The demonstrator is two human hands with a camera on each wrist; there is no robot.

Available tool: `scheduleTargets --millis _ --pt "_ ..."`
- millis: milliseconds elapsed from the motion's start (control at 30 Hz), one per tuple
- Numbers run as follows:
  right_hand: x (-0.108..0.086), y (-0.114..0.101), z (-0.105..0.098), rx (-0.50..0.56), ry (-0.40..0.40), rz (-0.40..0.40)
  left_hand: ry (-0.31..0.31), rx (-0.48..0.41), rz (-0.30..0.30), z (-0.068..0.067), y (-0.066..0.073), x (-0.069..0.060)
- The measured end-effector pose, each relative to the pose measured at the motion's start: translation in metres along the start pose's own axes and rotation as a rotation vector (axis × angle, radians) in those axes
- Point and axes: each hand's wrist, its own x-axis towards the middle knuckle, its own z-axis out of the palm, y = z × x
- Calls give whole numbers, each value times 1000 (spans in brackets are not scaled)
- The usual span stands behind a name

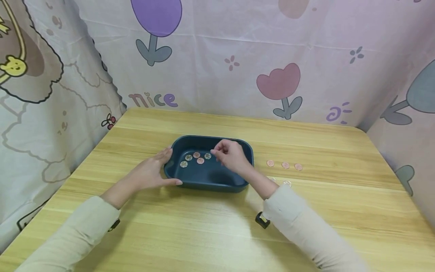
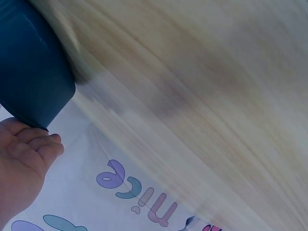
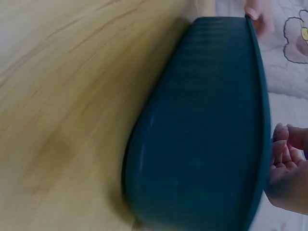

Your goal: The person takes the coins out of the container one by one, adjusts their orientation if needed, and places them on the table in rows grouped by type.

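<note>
A dark blue tray (image 1: 204, 186) stands on the wooden table. Several coins lie on its floor, among them a copper one (image 1: 200, 161) and a yellowish one (image 1: 184, 164). At the tray's left end, my left hand (image 1: 149, 172) holds the rim, thumb at the front corner and fingers on the far side; its curled fingers show in the left wrist view. Over the tray's right half is my right hand (image 1: 232, 156), fingers curled and thumb near the index fingertip, close to a coin (image 1: 207, 156). No coin shows between its fingertips. The right wrist view has this hand (image 3: 288, 166) beyond the tray wall (image 3: 202, 125).
Right of the tray, three copper coins (image 1: 285, 165) lie in a row on the table (image 1: 204, 234). Nearer me are pale coins (image 1: 287, 183), one partly hidden by my right forearm. A printed curtain (image 1: 217, 75) hangs behind and beside the table.
</note>
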Motion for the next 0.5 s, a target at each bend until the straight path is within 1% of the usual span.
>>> scheduleTargets --millis 133,267,400,500 --pt "11 -2 19 1 -73 -18 3 2 6 0 -1 0" --pt "24 -1 38 -23 -171 -37 4 4 16 0 -1 0" --pt "35 0 55 -153 -298 -59 7 2 26 1 -3 0" --pt "40 0 64 -258 -387 -57 15 0 35 2 -4 0"
